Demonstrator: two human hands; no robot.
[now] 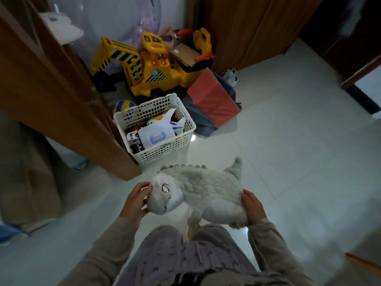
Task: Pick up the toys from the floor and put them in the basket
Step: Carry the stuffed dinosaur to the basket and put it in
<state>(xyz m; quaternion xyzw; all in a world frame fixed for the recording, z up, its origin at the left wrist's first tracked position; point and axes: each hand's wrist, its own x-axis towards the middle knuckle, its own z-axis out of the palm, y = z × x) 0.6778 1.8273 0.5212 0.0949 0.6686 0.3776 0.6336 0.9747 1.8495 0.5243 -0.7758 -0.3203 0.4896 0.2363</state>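
Note:
A pale green plush dinosaur [198,193] with a white face and green back spikes hangs above the floor between my hands. My left hand [136,201] grips its head from the left side. My right hand [252,205] holds its rear from the right. Just beyond the plush stands a white perforated basket [165,155] on the floor. Inside the basket lie a clear box with a blue latch [157,135], a white and blue toy plane [173,120] and other small toys.
A wooden door [61,104] stands to the left, right against the basket. Behind the basket sit a yellow ride-on excavator [148,67], a striped ball [123,106] and a red bag [212,100]. Pale tiled floor [288,151] spreads to the right.

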